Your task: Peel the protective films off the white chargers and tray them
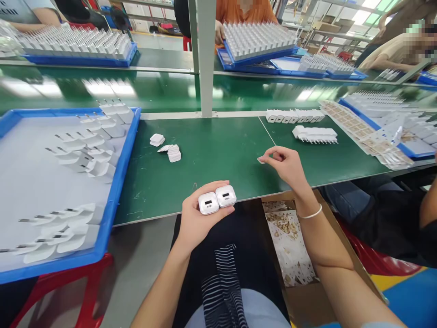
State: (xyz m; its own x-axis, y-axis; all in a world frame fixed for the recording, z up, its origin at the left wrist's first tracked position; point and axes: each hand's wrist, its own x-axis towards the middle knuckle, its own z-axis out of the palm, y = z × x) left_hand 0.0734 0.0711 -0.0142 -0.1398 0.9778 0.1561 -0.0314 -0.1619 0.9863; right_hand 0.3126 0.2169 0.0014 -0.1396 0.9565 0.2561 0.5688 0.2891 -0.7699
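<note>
Two white charger plugs [217,199] sit side by side in my left hand [200,216], their port faces turned up toward me. My fingers close around them near the table's front edge. My right hand [285,166] is pinched above the table, apart from the chargers. A small pale piece [261,160] shows at its fingertips, too small to name. Beyond my left hand lie a small pile of white rounded squares [174,153] and another small stack [157,140]. Farther right stand a row of chargers [295,116] and a second row [314,134] with pins toward me.
At left is a blue-rimmed tray [118,182] holding several chargers. Sticker sheets [362,132] overlap another tray at right. A cardboard box [336,241] with scraps stands below the table edge. A white post [206,59] rises at the back; co-workers sit beyond and at right.
</note>
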